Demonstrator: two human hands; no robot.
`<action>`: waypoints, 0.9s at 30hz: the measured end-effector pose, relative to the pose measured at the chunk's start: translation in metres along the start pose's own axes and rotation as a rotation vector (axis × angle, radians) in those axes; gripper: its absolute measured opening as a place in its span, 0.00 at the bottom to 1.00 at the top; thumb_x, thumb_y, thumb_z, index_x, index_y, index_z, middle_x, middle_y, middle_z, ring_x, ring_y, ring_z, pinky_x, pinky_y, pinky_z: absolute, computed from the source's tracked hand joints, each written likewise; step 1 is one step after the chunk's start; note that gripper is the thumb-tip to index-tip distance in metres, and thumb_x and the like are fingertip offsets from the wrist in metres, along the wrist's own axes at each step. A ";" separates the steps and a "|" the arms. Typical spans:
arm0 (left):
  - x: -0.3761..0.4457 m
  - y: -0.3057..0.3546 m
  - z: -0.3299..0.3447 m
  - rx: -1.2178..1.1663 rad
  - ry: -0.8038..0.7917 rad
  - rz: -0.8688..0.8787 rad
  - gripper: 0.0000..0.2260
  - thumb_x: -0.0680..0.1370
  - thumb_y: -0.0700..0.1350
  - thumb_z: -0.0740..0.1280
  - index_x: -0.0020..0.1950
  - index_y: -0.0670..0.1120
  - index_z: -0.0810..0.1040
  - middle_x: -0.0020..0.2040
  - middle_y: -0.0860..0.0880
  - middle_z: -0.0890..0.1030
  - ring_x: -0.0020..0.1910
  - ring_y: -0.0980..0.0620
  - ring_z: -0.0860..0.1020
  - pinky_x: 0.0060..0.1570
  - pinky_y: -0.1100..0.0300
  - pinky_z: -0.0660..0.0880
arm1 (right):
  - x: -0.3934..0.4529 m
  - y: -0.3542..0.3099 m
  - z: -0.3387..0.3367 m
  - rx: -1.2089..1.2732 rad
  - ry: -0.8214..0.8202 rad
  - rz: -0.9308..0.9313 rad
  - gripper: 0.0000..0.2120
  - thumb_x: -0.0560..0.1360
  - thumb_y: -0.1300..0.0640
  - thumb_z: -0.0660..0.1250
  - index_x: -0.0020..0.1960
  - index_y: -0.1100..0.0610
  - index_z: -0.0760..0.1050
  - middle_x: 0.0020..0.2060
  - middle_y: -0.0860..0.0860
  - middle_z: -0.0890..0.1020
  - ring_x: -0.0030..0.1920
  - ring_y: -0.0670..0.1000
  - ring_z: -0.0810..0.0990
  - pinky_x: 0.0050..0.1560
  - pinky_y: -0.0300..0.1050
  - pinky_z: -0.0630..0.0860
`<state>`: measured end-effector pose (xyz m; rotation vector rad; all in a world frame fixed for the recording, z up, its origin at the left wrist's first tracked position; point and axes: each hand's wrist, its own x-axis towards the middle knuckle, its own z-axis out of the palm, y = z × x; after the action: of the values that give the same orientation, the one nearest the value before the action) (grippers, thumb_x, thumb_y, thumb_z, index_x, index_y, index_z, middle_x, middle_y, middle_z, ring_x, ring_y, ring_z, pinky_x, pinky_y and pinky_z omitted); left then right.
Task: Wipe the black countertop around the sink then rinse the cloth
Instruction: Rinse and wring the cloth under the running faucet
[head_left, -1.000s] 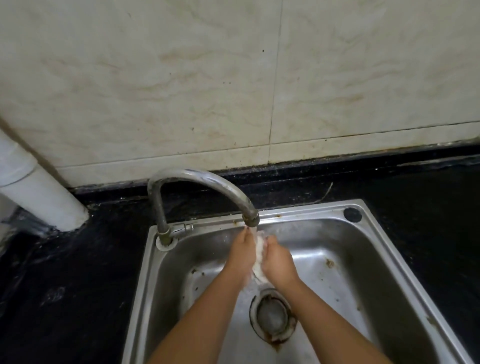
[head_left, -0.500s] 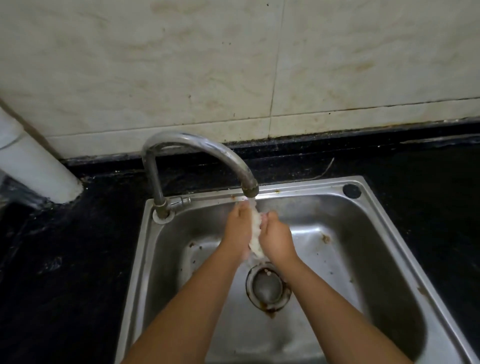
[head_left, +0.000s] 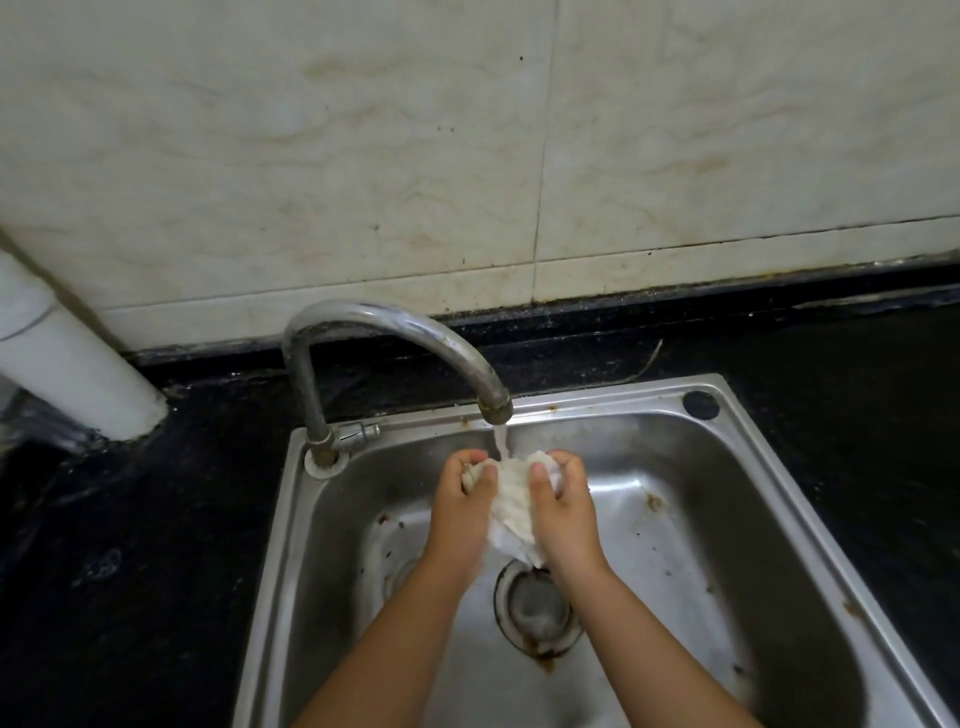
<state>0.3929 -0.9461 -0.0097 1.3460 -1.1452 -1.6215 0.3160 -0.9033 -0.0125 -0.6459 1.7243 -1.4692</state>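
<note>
Cloth under the running tap — both hands on it, over the sink.

I see the left hand (head_left: 460, 512) and right hand (head_left: 563, 512) each curled round an end of the white cloth (head_left: 511, 499), water from the faucet (head_left: 395, 332) landing on it above the drain (head_left: 537, 608). Steel sink (head_left: 779, 467) is rust-spotted, set into the black countertop (head_left: 156, 545) — wet sheen at left. Stained cream wall tiles (head_left: 363, 156) behind; white pipe (head_left: 67, 364) meets the counter at far left.
</note>
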 end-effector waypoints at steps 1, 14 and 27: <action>0.000 -0.001 -0.002 0.068 0.009 0.049 0.10 0.78 0.36 0.60 0.42 0.50 0.71 0.41 0.47 0.76 0.39 0.51 0.74 0.38 0.63 0.74 | -0.002 -0.001 0.000 -0.022 -0.011 -0.047 0.07 0.79 0.59 0.58 0.46 0.48 0.66 0.39 0.47 0.75 0.39 0.45 0.76 0.32 0.28 0.72; 0.002 0.003 0.013 0.017 -0.008 -0.044 0.08 0.81 0.41 0.57 0.44 0.47 0.73 0.40 0.45 0.77 0.40 0.49 0.76 0.40 0.60 0.73 | 0.007 -0.004 0.006 -0.472 -0.161 -0.091 0.13 0.82 0.59 0.50 0.38 0.52 0.60 0.31 0.47 0.69 0.35 0.48 0.71 0.28 0.29 0.66; 0.016 -0.005 0.012 -0.032 -0.057 -0.157 0.14 0.76 0.31 0.60 0.49 0.51 0.73 0.51 0.41 0.79 0.50 0.42 0.78 0.55 0.46 0.75 | 0.006 -0.006 -0.027 -0.050 -0.172 0.029 0.22 0.78 0.70 0.56 0.63 0.45 0.62 0.53 0.51 0.75 0.45 0.41 0.77 0.36 0.27 0.75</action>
<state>0.3785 -0.9573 -0.0194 1.4066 -1.0644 -1.7929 0.2897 -0.8937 -0.0067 -0.7482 1.6347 -1.3148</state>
